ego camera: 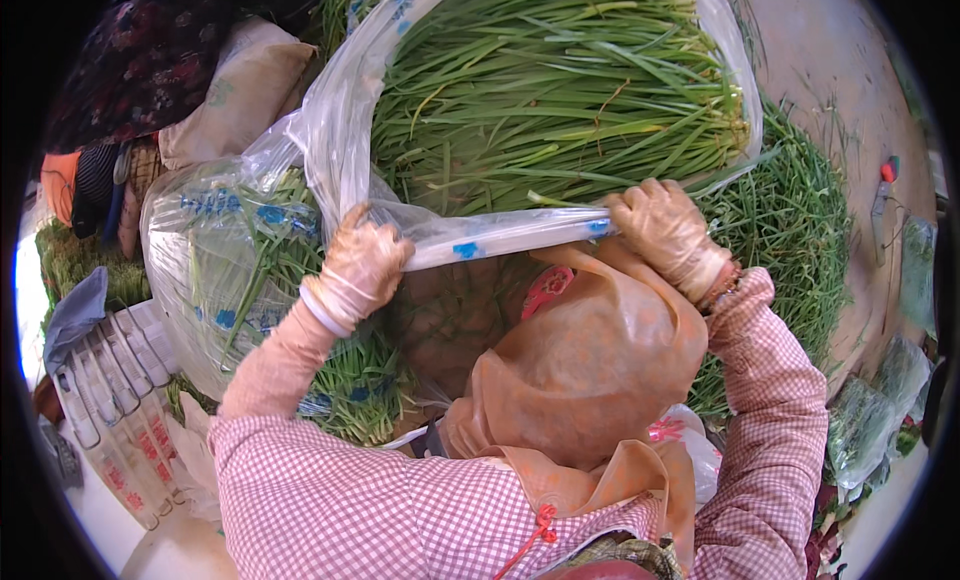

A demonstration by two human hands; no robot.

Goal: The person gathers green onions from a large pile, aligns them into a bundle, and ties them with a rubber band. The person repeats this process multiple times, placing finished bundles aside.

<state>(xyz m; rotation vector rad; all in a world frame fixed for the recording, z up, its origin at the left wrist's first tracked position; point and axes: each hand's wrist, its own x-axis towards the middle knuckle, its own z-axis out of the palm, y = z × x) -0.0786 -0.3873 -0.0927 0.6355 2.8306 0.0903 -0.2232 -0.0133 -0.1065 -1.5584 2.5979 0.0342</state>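
Observation:
Long green leafy stalks, like garlic chives (555, 99), lie side by side in a clear plastic bag (337, 129) whose mouth is spread wide. My left hand (364, 261), in a thin translucent glove, grips the near edge of the bag at its left part. The gloved right hand (664, 231) holds the same edge farther right, so the rim is stretched as a band between the two. Blue print marks the plastic. Below the band, an orange-brown apron (585, 347) covers my lap.
Another clear bag (225, 265) with greens bulges at the left. Loose greens (795, 242) are heaped at the right. A white plastic crate (120, 385) stands at the lower left, a pale sack (240, 92) at the upper left. A tool with a red end (885, 197) lies far right. Another person's dark patterned clothing shows upper left.

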